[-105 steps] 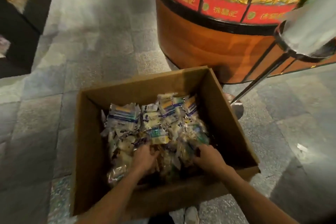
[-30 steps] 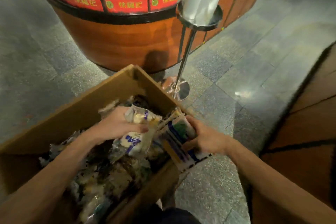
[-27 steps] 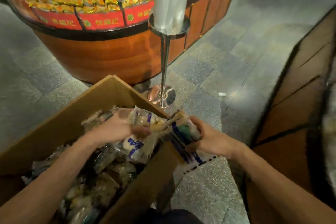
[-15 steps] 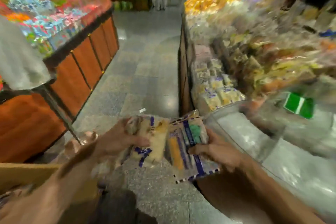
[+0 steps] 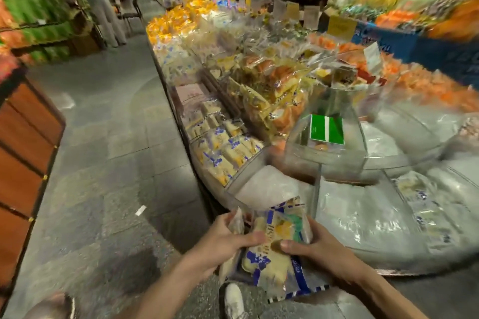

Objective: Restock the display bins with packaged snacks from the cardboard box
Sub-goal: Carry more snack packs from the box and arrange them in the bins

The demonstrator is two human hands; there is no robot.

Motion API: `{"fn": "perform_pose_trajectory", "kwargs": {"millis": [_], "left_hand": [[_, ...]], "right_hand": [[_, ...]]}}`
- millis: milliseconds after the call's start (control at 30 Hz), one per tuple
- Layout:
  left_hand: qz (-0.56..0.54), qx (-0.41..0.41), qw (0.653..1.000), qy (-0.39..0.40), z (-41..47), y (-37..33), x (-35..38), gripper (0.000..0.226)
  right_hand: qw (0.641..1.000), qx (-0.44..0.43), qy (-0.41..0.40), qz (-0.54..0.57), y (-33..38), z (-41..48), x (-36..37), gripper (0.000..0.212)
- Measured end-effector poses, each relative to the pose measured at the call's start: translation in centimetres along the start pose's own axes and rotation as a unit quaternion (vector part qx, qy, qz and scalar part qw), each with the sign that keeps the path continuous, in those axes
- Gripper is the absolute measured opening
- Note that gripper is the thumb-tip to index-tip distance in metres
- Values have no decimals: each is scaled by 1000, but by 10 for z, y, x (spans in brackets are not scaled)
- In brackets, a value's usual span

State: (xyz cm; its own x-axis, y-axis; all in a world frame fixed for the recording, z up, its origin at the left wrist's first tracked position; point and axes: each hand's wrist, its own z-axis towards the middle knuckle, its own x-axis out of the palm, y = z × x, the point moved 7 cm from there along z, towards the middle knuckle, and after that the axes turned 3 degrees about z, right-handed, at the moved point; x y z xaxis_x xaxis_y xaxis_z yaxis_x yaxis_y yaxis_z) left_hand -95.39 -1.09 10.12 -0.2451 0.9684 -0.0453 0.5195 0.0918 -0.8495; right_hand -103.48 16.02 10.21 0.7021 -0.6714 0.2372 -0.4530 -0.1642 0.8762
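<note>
My left hand (image 5: 222,240) and my right hand (image 5: 312,248) together grip a bundle of snack packets (image 5: 274,248), clear wrappers with blue and white print over pale yellow cakes. I hold the bundle low, just in front of the near end of the display counter. Right beyond it is a clear bin (image 5: 261,189) with a white bottom showing. To its left, a bin of matching yellow-and-blue packets (image 5: 223,153) is partly filled. The cardboard box is out of view.
The long display counter (image 5: 259,80) runs away on the right, heaped with packaged snacks. A clear cover with a green card (image 5: 327,129) stands on it. A wooden stand (image 5: 26,147) is at left across the tiled aisle (image 5: 108,163). A person (image 5: 96,0) stands far back.
I have turned away from the cardboard box to face the display counter. Both hands lifted the packets out of the box and now hold them pressed together near the counter's near bin.
</note>
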Motion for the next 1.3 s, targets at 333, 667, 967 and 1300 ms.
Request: {"fn": "perform_pose_trajectory", "kwargs": {"millis": [333, 667, 967, 1300], "left_hand": [[222, 31, 974, 15, 145, -20, -27, 48], [421, 108, 896, 95, 224, -68, 3, 78], [443, 125, 874, 158, 284, -79, 23, 59], [719, 239, 621, 200, 349, -70, 61, 58]], "right_hand": [[964, 31, -199, 171, -15, 115, -55, 45], [925, -6, -345, 157, -2, 171, -82, 83], [941, -4, -309, 138, 18, 169, -127, 48], [934, 35, -348, 67, 30, 124, -191, 65]]}}
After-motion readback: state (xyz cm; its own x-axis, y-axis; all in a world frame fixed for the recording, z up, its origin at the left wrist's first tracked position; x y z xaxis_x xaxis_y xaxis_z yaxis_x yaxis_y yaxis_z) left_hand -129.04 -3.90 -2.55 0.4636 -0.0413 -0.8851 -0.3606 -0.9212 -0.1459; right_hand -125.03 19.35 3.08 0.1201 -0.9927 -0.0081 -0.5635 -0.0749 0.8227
